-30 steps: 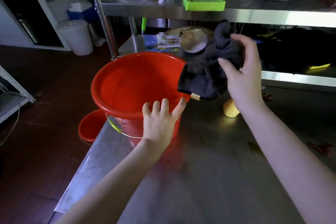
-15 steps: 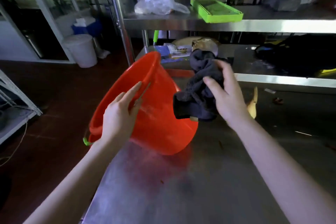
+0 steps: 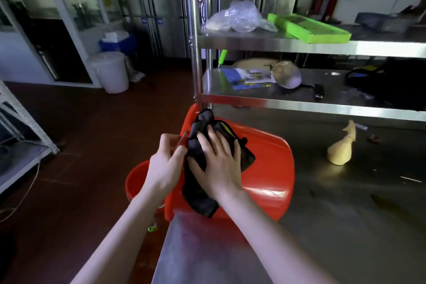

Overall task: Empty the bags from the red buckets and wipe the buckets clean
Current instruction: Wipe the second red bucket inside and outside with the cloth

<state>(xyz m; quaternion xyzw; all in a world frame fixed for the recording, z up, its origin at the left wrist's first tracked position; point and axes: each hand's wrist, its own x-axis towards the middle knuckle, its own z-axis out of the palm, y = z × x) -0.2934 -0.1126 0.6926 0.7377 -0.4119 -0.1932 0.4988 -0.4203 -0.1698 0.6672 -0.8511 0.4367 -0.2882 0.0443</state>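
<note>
A large red bucket (image 3: 265, 168) lies on its side at the left edge of the steel table (image 3: 322, 237), its mouth facing left. My left hand (image 3: 164, 166) grips its rim and thin wire handle. My right hand (image 3: 219, 168) presses a dark cloth (image 3: 198, 198) flat against the bucket's outer wall near the rim. A second, smaller red bucket (image 3: 136, 182) stands on the floor below the table's left edge, mostly hidden by my left arm.
A tan tied bag (image 3: 341, 150) sits on the table to the right. Behind stands a steel shelf rack (image 3: 299, 101) with a clear plastic bag (image 3: 235, 18), a green tray (image 3: 309, 27) and papers. A white lidded bin (image 3: 110, 71) stands on the dark red floor at left.
The bucket went from upright to tipped fully on its side. My left hand shifted from its wall to the rim, and my right hand brought the cloth down onto the bucket's outside.
</note>
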